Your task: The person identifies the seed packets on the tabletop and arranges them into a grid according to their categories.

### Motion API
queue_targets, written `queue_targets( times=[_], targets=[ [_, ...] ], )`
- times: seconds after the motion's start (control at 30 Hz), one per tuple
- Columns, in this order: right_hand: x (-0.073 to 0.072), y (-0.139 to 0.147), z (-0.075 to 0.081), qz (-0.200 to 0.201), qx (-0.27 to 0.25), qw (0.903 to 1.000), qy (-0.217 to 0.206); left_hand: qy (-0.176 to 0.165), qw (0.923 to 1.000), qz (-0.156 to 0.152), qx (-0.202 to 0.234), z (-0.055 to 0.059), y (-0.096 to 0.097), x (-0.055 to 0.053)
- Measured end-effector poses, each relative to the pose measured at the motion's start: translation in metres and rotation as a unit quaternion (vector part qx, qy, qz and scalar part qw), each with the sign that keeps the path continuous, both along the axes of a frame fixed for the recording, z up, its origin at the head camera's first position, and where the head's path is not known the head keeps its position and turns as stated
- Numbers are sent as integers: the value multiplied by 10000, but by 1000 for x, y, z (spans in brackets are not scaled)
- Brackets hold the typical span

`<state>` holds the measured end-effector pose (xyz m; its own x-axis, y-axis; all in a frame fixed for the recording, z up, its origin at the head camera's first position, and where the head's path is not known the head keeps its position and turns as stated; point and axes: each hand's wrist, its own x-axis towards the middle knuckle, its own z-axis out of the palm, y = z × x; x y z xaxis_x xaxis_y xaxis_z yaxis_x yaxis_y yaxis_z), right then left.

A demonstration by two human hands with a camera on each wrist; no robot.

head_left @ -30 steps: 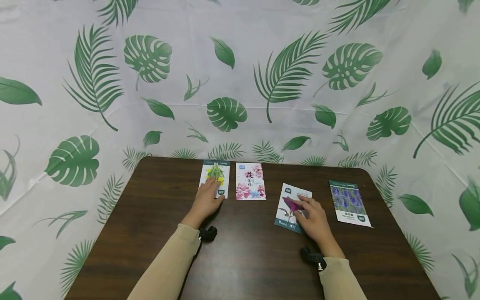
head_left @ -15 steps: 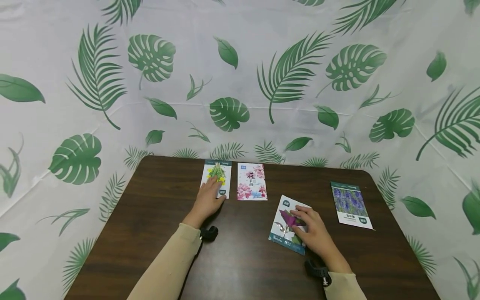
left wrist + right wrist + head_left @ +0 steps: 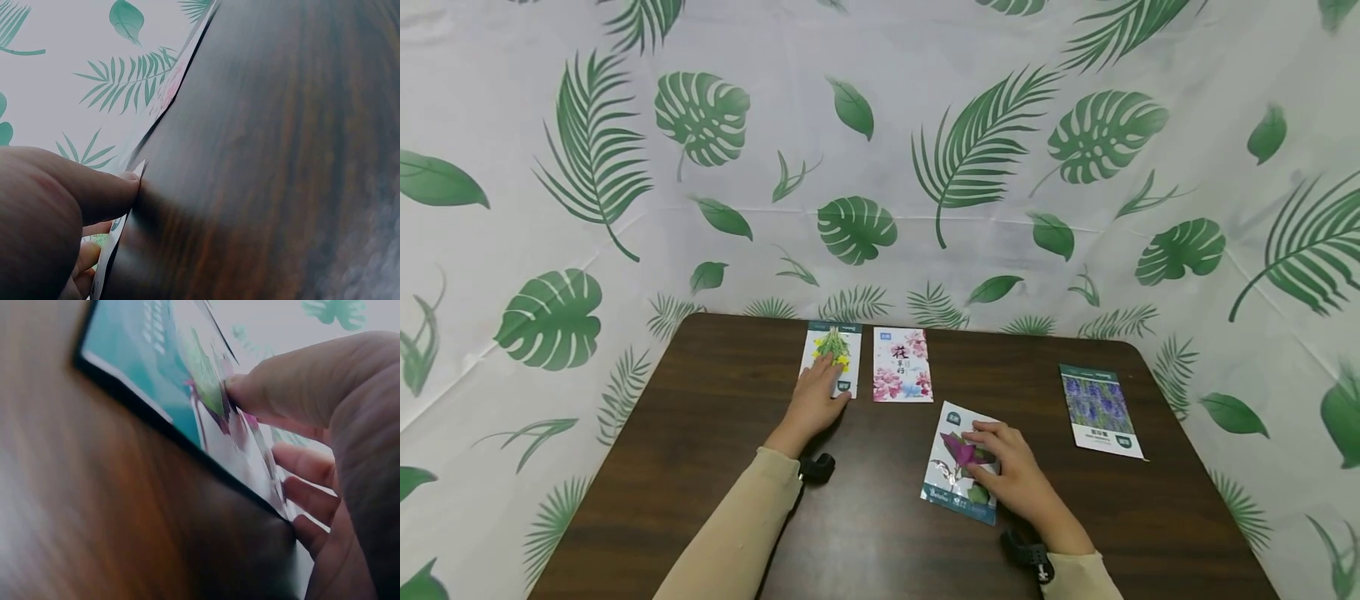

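My left hand (image 3: 812, 402) rests on a seed packet with yellow flowers (image 3: 848, 360) at the back of the table. In the left wrist view the thumb (image 3: 115, 197) touches that packet's near corner. My right hand (image 3: 1017, 471) lies over a white and teal packet with a purple flower (image 3: 942, 468), set at a slant. Its thumb (image 3: 247, 390) and fingertips press on the packet's face in the right wrist view. Between the hands, farther back, is a packet with pink blossoms (image 3: 902, 364).
A packet with violet-blue flower spikes (image 3: 1101, 408) lies at the right side of the dark wooden table (image 3: 865, 517). Behind the table hangs a white cloth with green leaf prints (image 3: 857, 150). Each wrist wears a black camera (image 3: 817, 469).
My right hand has slid the purple-flower packet toward the left and nearer to me across the table. The left hand has stayed on the yellow-flower packet.
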<state>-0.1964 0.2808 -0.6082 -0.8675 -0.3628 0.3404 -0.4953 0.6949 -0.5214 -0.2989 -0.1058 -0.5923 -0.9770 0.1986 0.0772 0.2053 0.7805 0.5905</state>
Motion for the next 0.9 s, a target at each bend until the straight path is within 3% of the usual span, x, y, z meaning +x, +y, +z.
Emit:
queue_targets(
  times=[0.53, 0.9],
  targets=[
    [11, -39, 5, 630, 47, 9962, -599, 20, 10000, 4, -27, -1, -1, 1],
    [11, -83, 8, 1168, 127, 9888, -916, 0, 10000, -17, -8, -3, -1, 0]
  ],
)
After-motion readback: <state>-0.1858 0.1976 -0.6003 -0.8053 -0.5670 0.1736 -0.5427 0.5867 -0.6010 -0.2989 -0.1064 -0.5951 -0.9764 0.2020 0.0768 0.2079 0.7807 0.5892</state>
